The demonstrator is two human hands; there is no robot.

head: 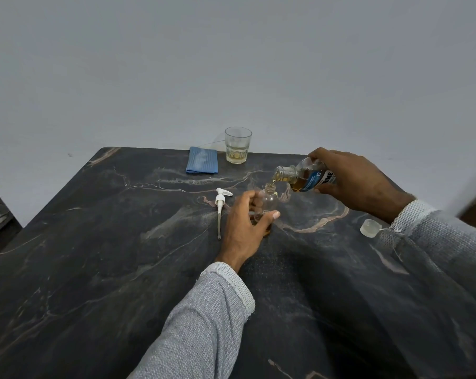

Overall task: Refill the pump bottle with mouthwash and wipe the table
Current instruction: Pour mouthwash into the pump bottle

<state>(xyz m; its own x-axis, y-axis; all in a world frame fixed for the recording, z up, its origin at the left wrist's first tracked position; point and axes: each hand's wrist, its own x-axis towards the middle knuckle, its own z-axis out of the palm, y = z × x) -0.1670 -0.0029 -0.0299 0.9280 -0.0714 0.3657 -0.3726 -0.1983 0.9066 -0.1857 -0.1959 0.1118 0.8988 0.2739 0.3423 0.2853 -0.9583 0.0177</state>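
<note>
A dark marbled desk [122, 269] fills the view. The right hand [359, 181] has its fingers clamped round a tilted mouthwash bottle [302, 175], whose amber stream falls into the small pump bottle [269, 199] standing upright mid-desk. The left hand [243, 228] steadies that bottle, fingers and thumb curled round it. A blue cloth [202, 160] lies beside a glass [237, 144] at the far edge. The pump head [221, 205] lies left of the hand; a clear cap [370, 228] rests near the right sleeve.

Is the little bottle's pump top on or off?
Off. The white pump lies flat on the table, left of the small bottle, whose open neck takes mouthwash from the tipped bottle.
</note>
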